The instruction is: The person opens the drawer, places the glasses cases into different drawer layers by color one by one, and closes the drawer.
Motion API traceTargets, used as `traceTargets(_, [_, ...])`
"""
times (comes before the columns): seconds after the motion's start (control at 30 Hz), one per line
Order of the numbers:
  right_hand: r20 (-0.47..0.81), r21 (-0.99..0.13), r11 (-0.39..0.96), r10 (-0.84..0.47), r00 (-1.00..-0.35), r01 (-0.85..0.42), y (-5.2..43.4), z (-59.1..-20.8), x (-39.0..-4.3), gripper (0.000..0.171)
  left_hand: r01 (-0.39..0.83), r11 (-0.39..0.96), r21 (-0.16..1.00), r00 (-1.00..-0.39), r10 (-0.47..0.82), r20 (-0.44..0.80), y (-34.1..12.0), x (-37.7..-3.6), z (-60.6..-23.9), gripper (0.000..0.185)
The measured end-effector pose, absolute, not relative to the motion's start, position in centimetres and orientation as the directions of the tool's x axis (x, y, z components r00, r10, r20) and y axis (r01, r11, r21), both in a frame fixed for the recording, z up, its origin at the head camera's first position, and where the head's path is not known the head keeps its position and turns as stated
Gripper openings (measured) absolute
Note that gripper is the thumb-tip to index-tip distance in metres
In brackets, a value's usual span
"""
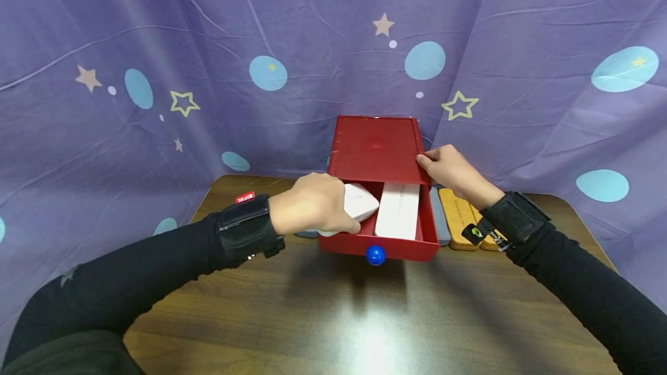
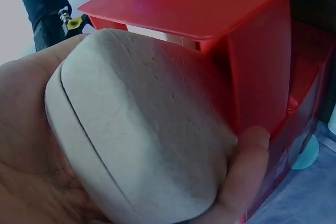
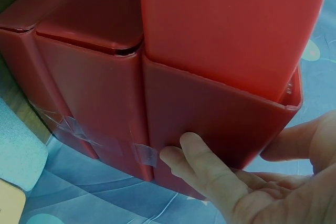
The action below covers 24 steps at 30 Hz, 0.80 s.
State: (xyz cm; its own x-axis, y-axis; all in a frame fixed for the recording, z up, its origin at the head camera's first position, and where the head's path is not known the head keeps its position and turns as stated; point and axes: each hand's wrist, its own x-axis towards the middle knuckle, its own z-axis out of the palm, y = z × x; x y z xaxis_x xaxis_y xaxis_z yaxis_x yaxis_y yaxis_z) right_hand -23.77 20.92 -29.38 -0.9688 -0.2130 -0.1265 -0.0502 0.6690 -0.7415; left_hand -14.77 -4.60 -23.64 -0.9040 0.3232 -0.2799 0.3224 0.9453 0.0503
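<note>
My left hand [image 1: 318,201] grips a white rounded case [image 2: 136,124], which has a seam along its side. In the head view the case overlaps the left part of a pulled-out red drawer [image 1: 428,213] with a blue round knob [image 1: 376,255]. Beside it in the drawer lies a long white box [image 1: 398,213] with faint lettering. My right hand [image 1: 452,169] holds the front right edge of the red drawer cabinet [image 1: 377,143], thumb on the top and fingers [image 3: 205,161] against its side. The cabinet is a stack of red units, as the right wrist view shows.
Yellow cases [image 1: 455,219] and a grey-blue case [image 1: 440,216] lie on the wooden table [image 1: 250,311] right of the cabinet. Another grey-blue item [image 1: 307,234] shows partly under the left hand. A purple patterned curtain [image 1: 312,28] hangs close behind.
</note>
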Motion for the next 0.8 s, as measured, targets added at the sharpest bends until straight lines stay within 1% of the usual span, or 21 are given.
traceTargets(0.2, [-0.126,-0.747,0.663,-0.221,-0.967,-0.054,21.0,-29.4,-23.7,0.044,0.314,0.949,0.027,-0.904,0.307,-0.298,-4.3,-15.0,-23.6,0.042])
traceTargets(0.6, [-0.113,-0.742,0.667,-0.222,-0.969,-0.066,20.9,-29.5,-23.7,0.044,0.316,0.947,-0.062,-0.91,0.284,-0.302,-3.3,-15.2,-23.2,0.038])
traceTargets(0.8, [-0.117,-0.746,0.663,-0.223,-0.968,-0.063,21.0,-29.6,-23.7,0.047,0.315,0.946,-0.077,-0.909,0.278,-0.31,-2.9,-15.1,-23.1,0.038])
